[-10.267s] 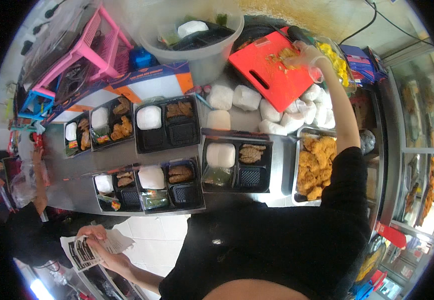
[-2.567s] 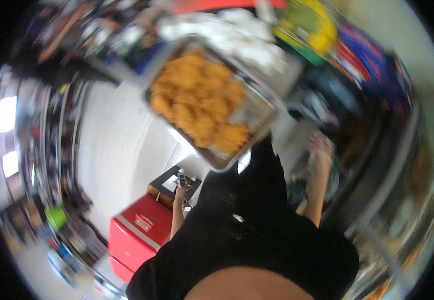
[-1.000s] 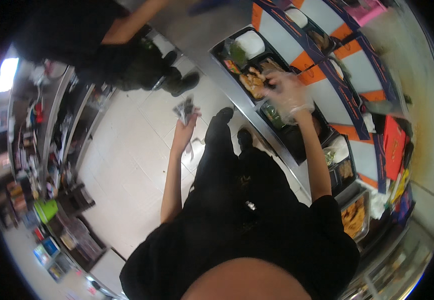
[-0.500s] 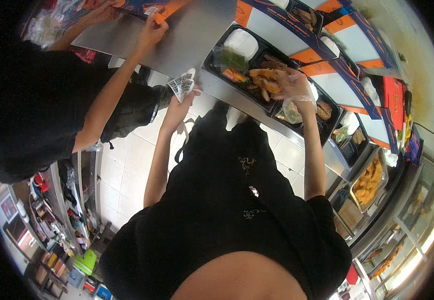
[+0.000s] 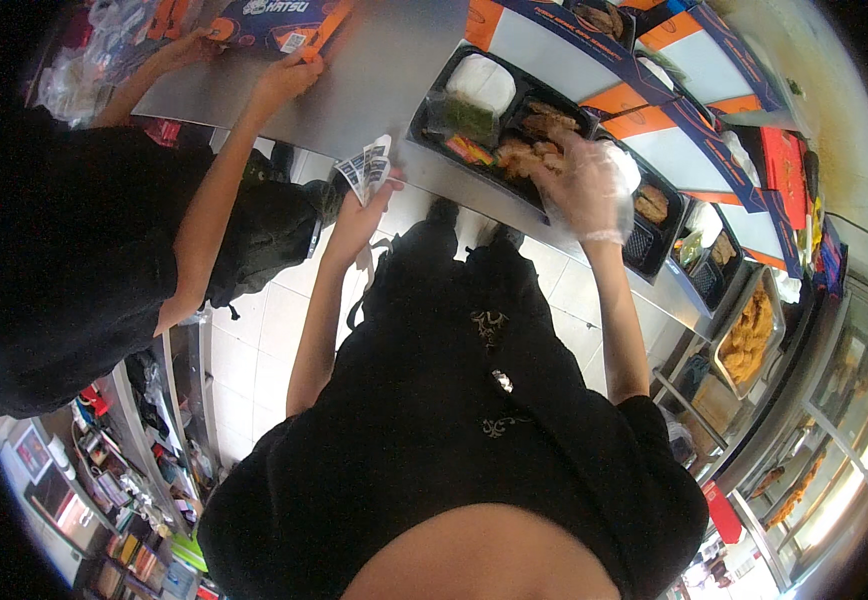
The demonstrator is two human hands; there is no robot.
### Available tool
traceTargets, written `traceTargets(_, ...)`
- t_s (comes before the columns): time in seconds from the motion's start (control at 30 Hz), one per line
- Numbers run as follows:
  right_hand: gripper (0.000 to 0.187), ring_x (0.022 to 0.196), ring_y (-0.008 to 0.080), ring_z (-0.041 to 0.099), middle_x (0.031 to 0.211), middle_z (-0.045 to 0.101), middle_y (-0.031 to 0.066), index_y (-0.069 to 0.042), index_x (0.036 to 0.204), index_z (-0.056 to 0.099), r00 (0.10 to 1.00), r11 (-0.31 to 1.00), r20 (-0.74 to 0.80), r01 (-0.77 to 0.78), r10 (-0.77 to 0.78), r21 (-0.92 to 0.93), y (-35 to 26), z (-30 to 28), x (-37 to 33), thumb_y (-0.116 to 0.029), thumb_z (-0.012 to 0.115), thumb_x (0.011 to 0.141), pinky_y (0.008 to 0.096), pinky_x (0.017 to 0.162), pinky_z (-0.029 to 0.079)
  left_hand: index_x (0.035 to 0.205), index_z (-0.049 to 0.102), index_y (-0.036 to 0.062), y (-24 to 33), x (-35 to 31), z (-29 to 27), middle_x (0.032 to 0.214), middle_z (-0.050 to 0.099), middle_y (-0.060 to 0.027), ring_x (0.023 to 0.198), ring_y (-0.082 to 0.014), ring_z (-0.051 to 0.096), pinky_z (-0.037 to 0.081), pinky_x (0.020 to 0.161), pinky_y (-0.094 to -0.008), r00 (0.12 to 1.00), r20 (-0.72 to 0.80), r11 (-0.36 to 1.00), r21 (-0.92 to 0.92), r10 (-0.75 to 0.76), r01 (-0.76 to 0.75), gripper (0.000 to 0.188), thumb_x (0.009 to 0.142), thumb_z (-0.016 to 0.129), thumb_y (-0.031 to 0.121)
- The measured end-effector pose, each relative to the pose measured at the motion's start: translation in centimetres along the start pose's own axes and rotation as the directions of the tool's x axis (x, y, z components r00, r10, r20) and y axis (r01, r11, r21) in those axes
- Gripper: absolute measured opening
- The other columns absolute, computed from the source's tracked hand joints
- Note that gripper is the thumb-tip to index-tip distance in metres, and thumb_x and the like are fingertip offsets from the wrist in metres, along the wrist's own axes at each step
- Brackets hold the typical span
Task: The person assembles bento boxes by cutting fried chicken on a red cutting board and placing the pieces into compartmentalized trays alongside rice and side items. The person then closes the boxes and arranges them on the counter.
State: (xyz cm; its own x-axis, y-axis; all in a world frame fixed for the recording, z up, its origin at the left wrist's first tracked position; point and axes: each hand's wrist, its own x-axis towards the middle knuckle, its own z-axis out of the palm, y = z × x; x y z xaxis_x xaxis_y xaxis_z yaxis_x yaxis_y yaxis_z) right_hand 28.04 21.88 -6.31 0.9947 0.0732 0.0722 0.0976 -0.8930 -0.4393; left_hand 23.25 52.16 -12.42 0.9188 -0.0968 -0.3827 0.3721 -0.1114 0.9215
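Observation:
My right hand, in a clear plastic glove, reaches into a black compartment meal tray on the steel counter, its fingers on brown fried pieces in the tray's near part. The tray also holds a white rice mound and green and red vegetables. My left hand is raised below the counter edge and grips a small stack of printed paper slips.
A second filled black tray lies to the right, and a metal pan of fried chicken beyond it. Another person in black stands at left, hands on an orange printed box on the steel counter. A red cutting board lies far right.
The view has swung from the floor back to the counter. My gloved right hand has come down onto the fried pieces in the tray; my left hand keeps the paper slips.

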Motion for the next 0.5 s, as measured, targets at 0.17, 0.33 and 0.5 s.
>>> traceTargets(0.17,0.031,0.084,0.0269,0.062,0.086,0.063,0.0127,-0.002,0.103,0.059,0.970,0.843,0.223,0.197,-0.094,-0.501,0.0,1.7,-0.2,-0.022,0.063,0.080,0.0375,0.078,0.049,0.124,0.050,0.0020,0.2,2.5,0.3,0.111,0.059,-0.0058,0.098,-0.0132,0.054,0.041,0.084,-0.0288,0.985,-0.141,0.993,-0.044,0.101,-0.108,0.041,0.093,0.052,0.027)
traceTargets(0.33,0.023,0.080,0.0282,0.062,0.086,0.060,0.0142,-0.006,0.098,0.061,0.991,0.966,-0.065,0.101,-0.119,-0.239,-0.9,2.2,-2.0,-0.021,0.062,0.082,0.0358,0.066,0.051,0.123,0.053,0.0023,1.5,7.2,0.0,0.110,0.061,-0.0118,0.098,-0.0189,0.057,0.041,0.088,-0.0323,0.955,-0.126,0.955,0.167,0.269,-0.247,0.042,0.092,0.053,0.031)
traceTargets(0.5,0.018,0.078,0.0316,0.060,0.086,0.059,0.0154,-0.007,0.098,0.061,0.991,0.983,-0.028,0.124,-0.129,-0.136,-1.3,2.7,-3.9,-0.015,0.059,0.082,0.0410,0.067,0.050,0.095,0.064,0.0019,2.7,8.8,-0.4,0.071,0.058,-0.0030,0.065,-0.0093,0.049,0.041,0.062,-0.0272,0.991,-0.047,0.910,0.405,0.122,-0.093,0.039,0.089,0.056,0.040)
